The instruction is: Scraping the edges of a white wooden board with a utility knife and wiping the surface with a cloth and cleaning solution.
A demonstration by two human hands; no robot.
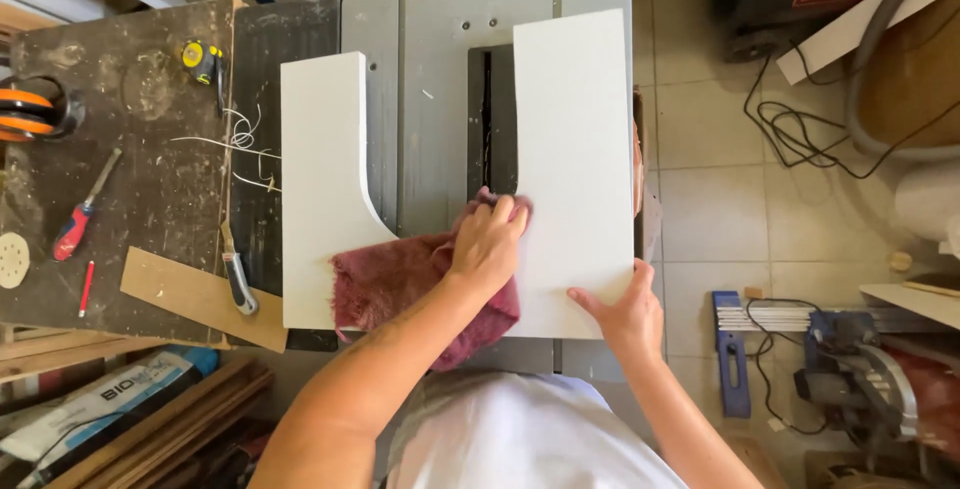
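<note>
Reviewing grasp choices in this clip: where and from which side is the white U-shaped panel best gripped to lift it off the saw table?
Probably the white U-shaped panel by its right arm's outer edge, from the right. That edge overhangs the saw table, and the right hand already rests near its corner. The left hand and maroon cloth cover the middle.

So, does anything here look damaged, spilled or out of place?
Nothing is clearly damaged. The left hand presses a reddish cloth on the white U-shaped board; the right hand steadies its edge. Loose wire scraps and dust litter the dark bench.
</note>
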